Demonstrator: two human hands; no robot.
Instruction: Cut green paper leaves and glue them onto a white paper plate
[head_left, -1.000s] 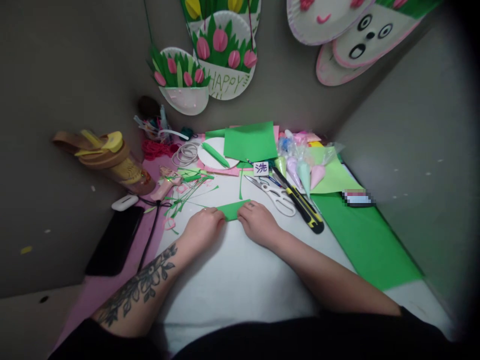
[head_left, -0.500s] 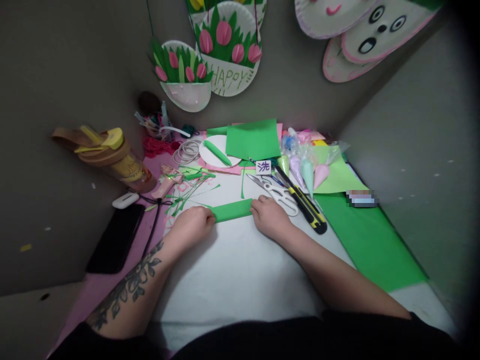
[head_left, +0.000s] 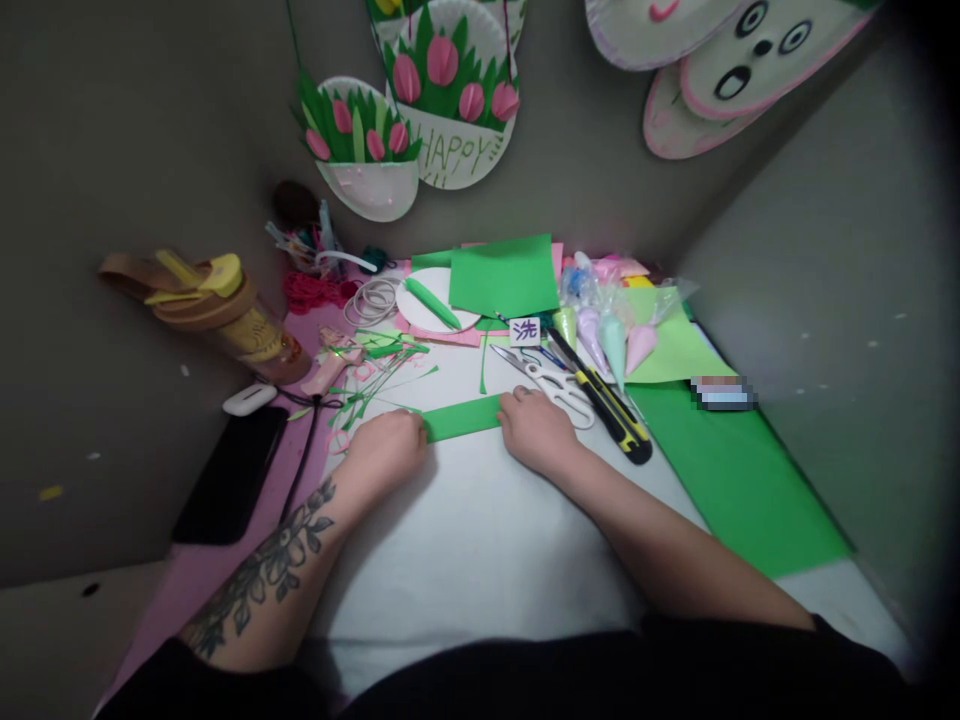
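A folded strip of green paper (head_left: 463,419) lies low over the white tabletop, stretched between my two hands. My left hand (head_left: 390,445) is closed on its left end, fingers curled. At the right end, my right hand (head_left: 538,428) pinches the strip, with a ring on one finger. Just beyond my right hand are white-handled scissors (head_left: 559,388) and a black and yellow box cutter (head_left: 611,405). Thin green paper offcuts (head_left: 382,375) lie scattered beyond my left hand. My thumbs are mostly hidden.
At the back, a green sheet (head_left: 504,277) overlaps a white paper plate (head_left: 420,316). Bagged piping cones (head_left: 613,345) lie right of it, above a large green sheet (head_left: 757,480). Left stand a tumbler (head_left: 251,335), an earbud case (head_left: 250,399) and a black phone (head_left: 232,475). Tulip plates (head_left: 367,190) hang behind.
Both hands keep their hold on the green paper strip, with hardly any movement. The whole view has shifted very slightly.
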